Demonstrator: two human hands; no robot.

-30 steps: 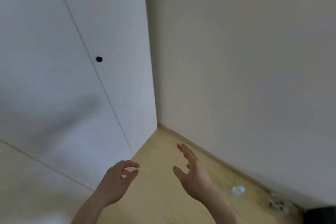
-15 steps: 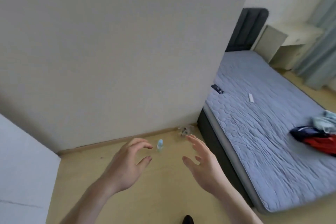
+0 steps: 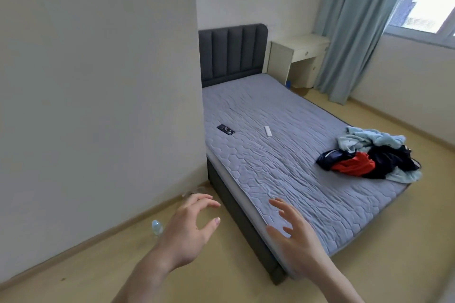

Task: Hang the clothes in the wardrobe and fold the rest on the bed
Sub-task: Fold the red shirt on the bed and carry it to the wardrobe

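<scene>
Left hand (image 3: 183, 232) and right hand (image 3: 296, 241) outstretched, fingers loosely spread, both empty

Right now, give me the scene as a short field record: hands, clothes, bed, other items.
left hand: fingers loosely curled, holds nothing, over the floor
right hand: fingers spread, holds nothing, over the near corner of the bed
clothes pile: unfolded, light blue, navy, red and black, at the bed's far right edge
bed: grey quilted cover, dark headboard
phone: on the bed by the wall
white remote: on the bed, mid
bottle: on the floor by the wall
</scene>
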